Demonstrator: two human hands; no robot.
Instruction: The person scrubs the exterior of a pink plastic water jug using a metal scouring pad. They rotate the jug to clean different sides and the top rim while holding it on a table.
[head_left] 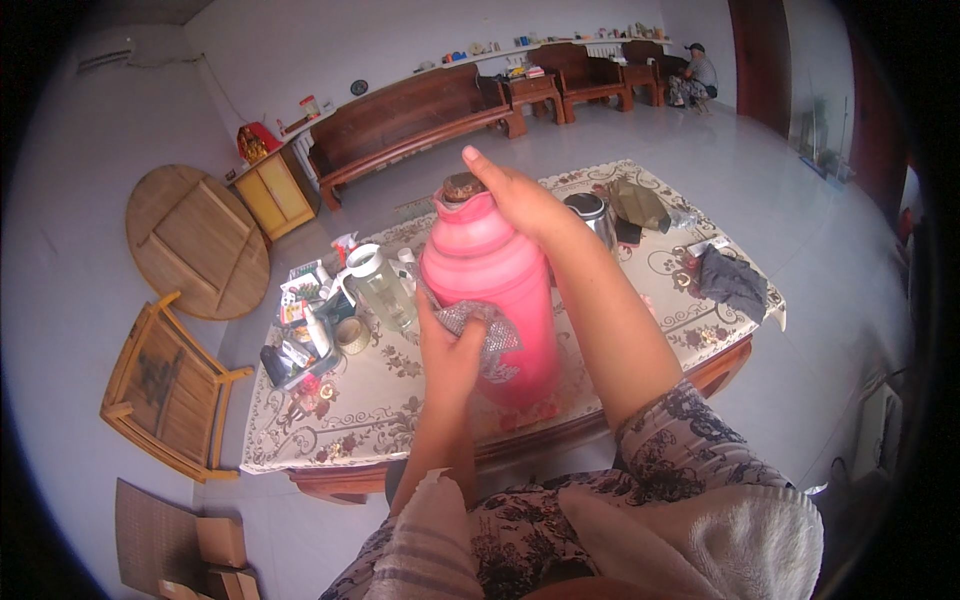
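Observation:
A large pink thermos flask [480, 255] stands upright at the near side of the table, a brown stopper [464, 187] in its mouth. My left hand [447, 350] presses a grey, mesh-like cloth [487, 326] against the flask's left side, fingers closed on the cloth. With my right hand [520, 198] I grip the top of the flask from the right, near the stopper; the thumb points up and the other fingers are mostly hidden behind the flask. Left of the flask is a clear glass jug [382, 288] with a white lid.
The table wears a patterned cloth [400, 425]. A tray of small items [305, 345] and a tape roll [352, 335] lie at left. Behind my right arm are a metal kettle [588, 208] and dark cloth [733, 282]. Wooden seats [410, 115] line the far wall, where a person [697, 78] sits.

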